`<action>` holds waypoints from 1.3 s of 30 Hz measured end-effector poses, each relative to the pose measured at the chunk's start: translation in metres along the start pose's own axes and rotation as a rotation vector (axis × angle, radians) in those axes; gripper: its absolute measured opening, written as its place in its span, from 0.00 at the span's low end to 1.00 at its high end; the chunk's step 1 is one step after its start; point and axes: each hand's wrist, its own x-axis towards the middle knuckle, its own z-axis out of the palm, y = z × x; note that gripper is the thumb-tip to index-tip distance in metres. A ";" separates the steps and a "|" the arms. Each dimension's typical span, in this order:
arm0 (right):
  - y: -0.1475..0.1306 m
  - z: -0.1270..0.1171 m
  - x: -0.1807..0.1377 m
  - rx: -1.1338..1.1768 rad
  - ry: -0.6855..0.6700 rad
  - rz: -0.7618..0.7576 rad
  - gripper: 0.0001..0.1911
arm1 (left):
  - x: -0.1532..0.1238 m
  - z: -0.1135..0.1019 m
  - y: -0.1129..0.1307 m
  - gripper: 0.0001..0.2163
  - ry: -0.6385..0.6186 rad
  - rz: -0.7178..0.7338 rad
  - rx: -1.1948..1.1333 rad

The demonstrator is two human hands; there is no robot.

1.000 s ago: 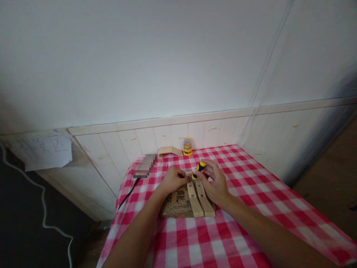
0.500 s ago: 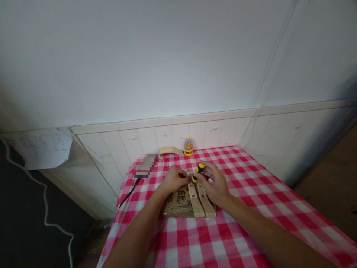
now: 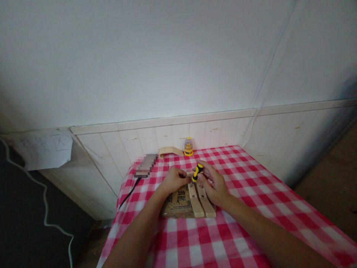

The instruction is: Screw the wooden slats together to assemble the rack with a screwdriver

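Note:
My right hand (image 3: 216, 185) grips a yellow and black screwdriver (image 3: 198, 171), tilted with its tip down. The tip meets a screw hole near the far end of a pale curved wooden strip (image 3: 196, 205). Closed fingers of my left hand (image 3: 175, 180) hold that strip at its far end, just left of the tip. A second similar wooden strip (image 3: 207, 204) lies close along its right side, partly under my right hand. Both strips rest on a brown board with black printed characters (image 3: 178, 206). Dark screw heads or holes show on the strips.
A clear-topped yellow screwdriver-bit case (image 3: 189, 147) stands at the back by the wall. Beside it lies another bent wooden piece (image 3: 169, 150). A blurred-out flat object (image 3: 146, 166) with a black strap is at the left edge of the red-and-white checked tablecloth (image 3: 237, 232).
The screwdriver handle has tilted and shifted slightly left, and the fingers of my right hand have changed position around it. My left hand stays in place.

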 end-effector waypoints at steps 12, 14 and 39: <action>0.003 0.004 0.003 -0.036 0.099 0.008 0.17 | -0.001 0.000 -0.001 0.15 -0.009 0.011 -0.015; 0.003 0.005 0.003 -0.041 0.109 0.013 0.17 | -0.001 0.000 -0.001 0.15 -0.010 0.018 -0.008; 0.004 0.005 0.002 -0.054 0.091 0.014 0.19 | -0.019 -0.047 0.043 0.14 -0.070 0.003 0.580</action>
